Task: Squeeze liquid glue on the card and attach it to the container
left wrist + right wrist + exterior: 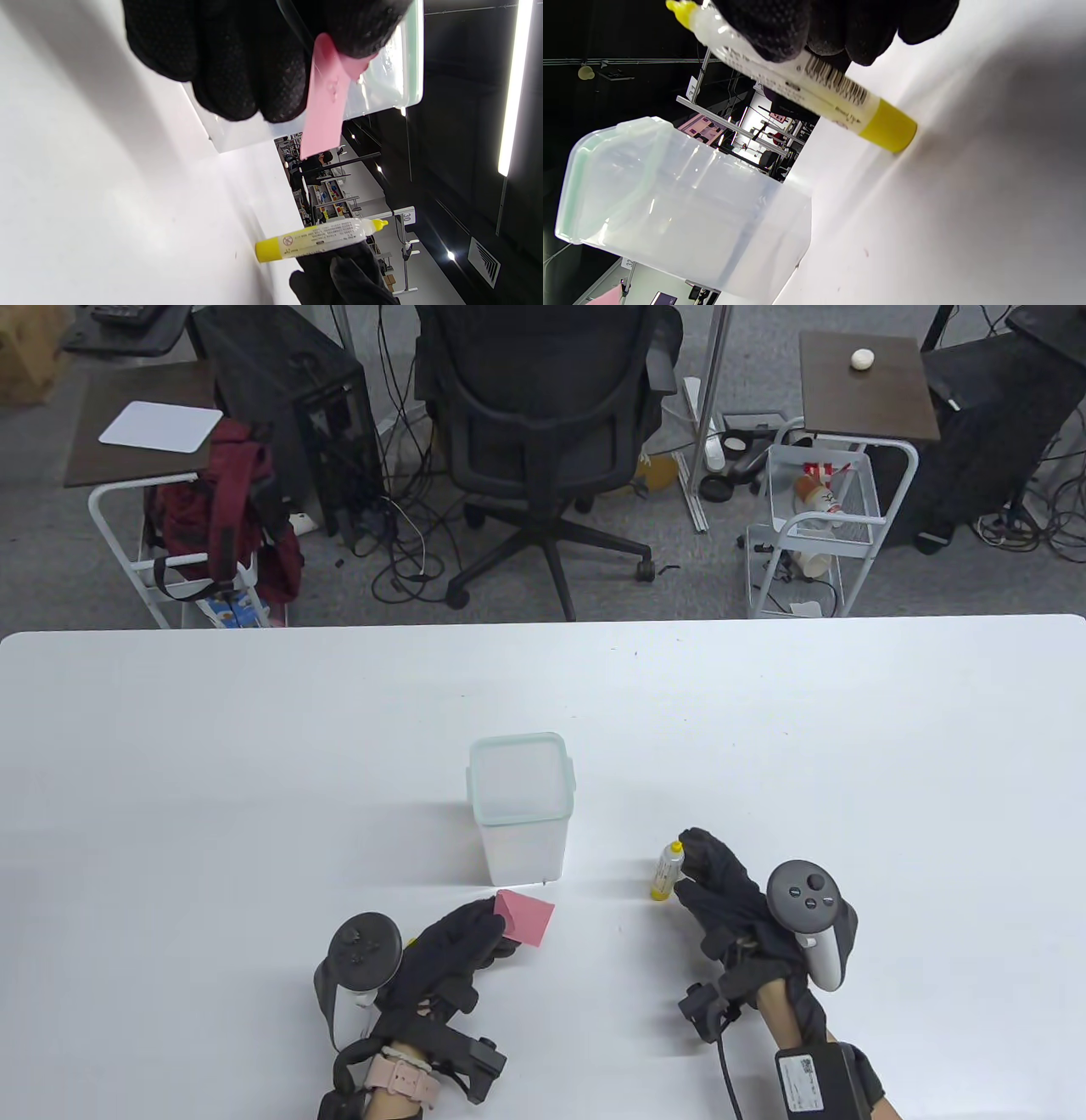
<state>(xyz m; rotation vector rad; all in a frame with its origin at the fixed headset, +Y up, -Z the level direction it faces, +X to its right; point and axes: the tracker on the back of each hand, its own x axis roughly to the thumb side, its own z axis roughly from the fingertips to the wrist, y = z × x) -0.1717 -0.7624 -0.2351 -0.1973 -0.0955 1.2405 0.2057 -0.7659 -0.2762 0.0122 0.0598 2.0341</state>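
A clear plastic container (519,810) with a pale green lid stands at the table's middle. My left hand (462,937) pinches a pink card (526,916) just in front of the container's near wall; a wet glue spot shows on the card (326,106) in the left wrist view. My right hand (713,882) holds a small glue tube (667,872) with a yellow base and yellow tip, upright with its base on the table, right of the container. The tube (814,84) and the container (678,203) both show in the right wrist view.
The white table (254,780) ends at a far edge, with an office chair (543,432), side tables and a wire cart (814,517) on the floor beyond.
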